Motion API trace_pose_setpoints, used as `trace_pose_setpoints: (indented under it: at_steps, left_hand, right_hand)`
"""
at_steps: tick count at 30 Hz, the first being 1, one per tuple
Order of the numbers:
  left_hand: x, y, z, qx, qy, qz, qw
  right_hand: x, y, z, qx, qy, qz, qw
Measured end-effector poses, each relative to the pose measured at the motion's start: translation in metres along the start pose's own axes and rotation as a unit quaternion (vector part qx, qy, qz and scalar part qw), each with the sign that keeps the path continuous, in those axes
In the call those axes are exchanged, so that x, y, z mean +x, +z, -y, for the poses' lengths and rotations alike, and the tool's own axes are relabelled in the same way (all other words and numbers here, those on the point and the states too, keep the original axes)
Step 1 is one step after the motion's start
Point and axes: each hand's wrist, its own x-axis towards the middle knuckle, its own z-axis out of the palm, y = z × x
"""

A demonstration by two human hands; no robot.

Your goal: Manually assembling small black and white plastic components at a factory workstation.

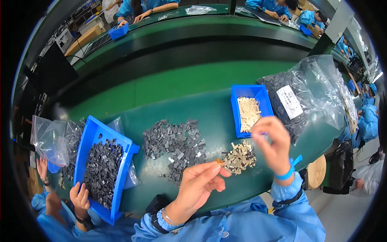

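Observation:
My left hand point(201, 183) is closed, thumb and forefinger pinching a small orange-tipped piece point(219, 160) whose kind is too small to tell. Just beyond those fingertips lies a pile of small cream and dark pieces point(240, 156) on the green table point(217, 109). My right hand point(275, 143), a blue band at its wrist, hovers by the near right corner of a small blue bin point(263, 97). Its fingers are curled together and slightly blurred; whatever they hold is hidden. Loose cream-coloured pieces point(248, 113) fill part of that bin.
Small dark grey pieces point(175, 141) lie heaped mid-table. At left, another person's hand point(80, 197) touches a large tilted blue bin point(128, 147) of dark pieces. Clear plastic bags stand at far left point(52, 139) and right point(318, 88). More workers sit across the line.

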Motion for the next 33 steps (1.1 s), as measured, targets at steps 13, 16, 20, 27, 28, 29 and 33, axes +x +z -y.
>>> trace_pose_setpoints:
  at_steps: [13, 16, 20, 27, 28, 29, 33]
  left_hand:
    - [-0.008, 0.009, 0.006, 0.040, 0.056, 0.018, 0.998]
    - [-0.010, 0.011, 0.004, 0.112, 0.078, 0.001, 0.991]
    - [-0.009, 0.009, 0.005, 0.188, 0.112, -0.007, 0.976]
    - [-0.005, 0.005, 0.001, 0.272, 0.283, -0.052, 0.918]
    - [-0.005, 0.002, 0.000, 0.293, 0.290, -0.043, 0.910]
    - [-0.005, 0.000, -0.001, 0.314, 0.297, -0.034, 0.901]
    - [-0.007, -0.002, -0.001, 0.295, 0.301, -0.074, 0.904]
  right_hand:
    - [-0.041, 0.046, 0.026, 0.212, 0.058, 0.030, 0.975]
    - [-0.043, 0.046, 0.026, 0.230, 0.066, 0.030, 0.970]
    - [-0.043, 0.045, 0.026, 0.232, 0.061, 0.032, 0.970]
    - [-0.036, 0.041, 0.029, 0.203, 0.074, 0.083, 0.973]
    - [-0.036, 0.042, 0.030, 0.204, 0.074, 0.090, 0.972]
    - [-0.036, 0.043, 0.031, 0.204, 0.074, 0.097, 0.971]
    - [-0.035, 0.047, 0.032, 0.214, 0.070, 0.073, 0.971]
